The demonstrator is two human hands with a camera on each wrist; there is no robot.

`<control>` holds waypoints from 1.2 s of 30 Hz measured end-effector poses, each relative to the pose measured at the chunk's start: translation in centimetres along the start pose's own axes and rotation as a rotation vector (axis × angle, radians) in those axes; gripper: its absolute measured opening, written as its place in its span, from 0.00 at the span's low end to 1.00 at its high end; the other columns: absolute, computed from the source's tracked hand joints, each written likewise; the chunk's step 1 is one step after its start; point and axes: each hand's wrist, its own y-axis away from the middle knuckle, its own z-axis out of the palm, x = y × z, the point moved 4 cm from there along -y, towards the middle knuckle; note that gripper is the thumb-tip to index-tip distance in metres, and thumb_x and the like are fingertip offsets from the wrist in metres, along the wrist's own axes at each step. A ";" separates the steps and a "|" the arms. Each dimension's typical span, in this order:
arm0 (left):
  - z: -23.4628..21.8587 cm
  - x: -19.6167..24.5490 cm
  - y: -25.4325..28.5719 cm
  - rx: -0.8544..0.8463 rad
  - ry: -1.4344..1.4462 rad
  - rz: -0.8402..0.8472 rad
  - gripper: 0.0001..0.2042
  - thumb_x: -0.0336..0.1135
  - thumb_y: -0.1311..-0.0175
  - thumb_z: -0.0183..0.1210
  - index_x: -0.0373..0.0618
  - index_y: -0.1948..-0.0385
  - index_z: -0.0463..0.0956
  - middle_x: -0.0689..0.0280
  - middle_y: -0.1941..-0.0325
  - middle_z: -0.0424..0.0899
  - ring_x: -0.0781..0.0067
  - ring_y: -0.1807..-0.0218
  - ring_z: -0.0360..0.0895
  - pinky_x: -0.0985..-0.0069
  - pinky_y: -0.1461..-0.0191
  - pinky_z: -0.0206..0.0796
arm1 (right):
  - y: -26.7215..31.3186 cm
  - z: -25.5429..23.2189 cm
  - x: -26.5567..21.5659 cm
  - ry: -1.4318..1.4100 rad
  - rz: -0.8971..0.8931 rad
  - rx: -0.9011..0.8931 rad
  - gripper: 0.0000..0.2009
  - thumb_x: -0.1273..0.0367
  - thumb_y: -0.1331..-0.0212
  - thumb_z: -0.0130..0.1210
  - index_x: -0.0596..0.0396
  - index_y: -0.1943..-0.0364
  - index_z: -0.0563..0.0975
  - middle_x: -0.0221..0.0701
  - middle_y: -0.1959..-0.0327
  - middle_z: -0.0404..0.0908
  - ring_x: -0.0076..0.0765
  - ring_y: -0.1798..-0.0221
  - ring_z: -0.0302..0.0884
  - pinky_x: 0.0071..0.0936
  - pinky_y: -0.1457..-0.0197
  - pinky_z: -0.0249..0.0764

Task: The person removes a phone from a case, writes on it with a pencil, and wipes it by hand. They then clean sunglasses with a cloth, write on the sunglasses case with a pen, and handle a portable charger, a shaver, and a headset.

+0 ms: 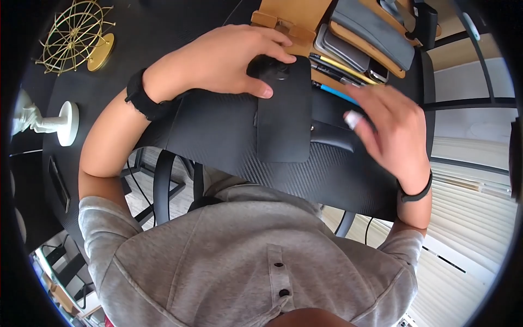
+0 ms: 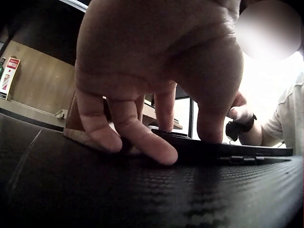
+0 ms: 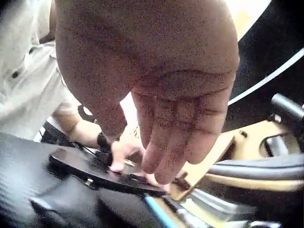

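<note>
A black smartphone [image 1: 284, 117] lies back up at the near edge of the black desk, its round camera bump at the far end. My left hand [image 1: 223, 57] arches over that end. Its thumb touches the phone, and the index fingertip is at the far edge. Two other fingertips [image 2: 161, 152] reach down to the desk surface in the left wrist view. My right hand [image 1: 392, 120] hovers to the phone's right, fingers extended and holding nothing, with something white on the thumb tip. Beneath it, a glossy black object [image 1: 332, 135] sits beside the phone, partly hidden.
Beyond the phone stand a wooden holder [image 1: 289, 32] and a desk organizer with a grey case [image 1: 376, 32], a yellow pencil [image 1: 343, 68] and a blue pen [image 1: 333, 92]. At the left are a gold wheel ornament [image 1: 76, 38] and a white figurine base [image 1: 68, 123].
</note>
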 end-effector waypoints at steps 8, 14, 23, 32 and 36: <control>-0.1 -0.1 0.1 -0.011 -0.021 -0.018 0.30 0.33 0.49 0.76 0.52 0.39 0.81 0.60 0.25 0.72 0.68 0.70 0.86 0.72 0.62 0.79 | 0.5 3.3 1.5 0.186 0.034 -0.096 0.22 0.73 0.49 0.66 0.52 0.46 0.80 0.32 0.64 0.82 0.43 0.65 0.84 0.34 0.65 0.80; -0.3 -0.1 0.1 -0.010 -0.002 0.018 0.31 0.33 0.48 0.76 0.51 0.38 0.80 0.60 0.25 0.72 0.65 0.68 0.86 0.70 0.59 0.79 | 0.0 0.8 1.1 0.093 -0.064 -0.076 0.19 0.77 0.48 0.61 0.54 0.49 0.82 0.33 0.68 0.82 0.41 0.68 0.83 0.31 0.68 0.79; 0.0 0.1 0.0 -0.029 -0.076 0.004 0.32 0.36 0.45 0.73 0.52 0.34 0.76 0.59 0.25 0.72 0.54 0.32 0.74 0.60 0.31 0.69 | 0.8 0.6 1.0 -0.508 0.066 0.289 0.09 0.80 0.44 0.66 0.61 0.59 0.84 0.34 0.65 0.86 0.21 0.71 0.80 0.18 0.71 0.73; 0.3 -0.2 0.1 -0.012 -0.092 0.026 0.32 0.38 0.43 0.72 0.52 0.33 0.75 0.57 0.26 0.73 0.51 0.28 0.72 0.58 0.26 0.66 | 0.9 3.4 -1.1 -1.169 0.165 0.045 0.46 0.28 0.33 0.35 0.62 0.57 0.83 0.31 0.73 0.79 0.20 0.78 0.74 0.18 0.74 0.67; 0.3 0.1 0.1 0.008 -0.103 0.012 0.31 0.39 0.43 0.72 0.51 0.34 0.76 0.56 0.27 0.73 0.50 0.29 0.73 0.58 0.27 0.67 | 1.0 3.8 -1.9 -1.107 0.062 0.102 0.24 0.49 0.28 0.55 0.61 0.60 0.84 0.31 0.73 0.80 0.20 0.79 0.74 0.19 0.76 0.65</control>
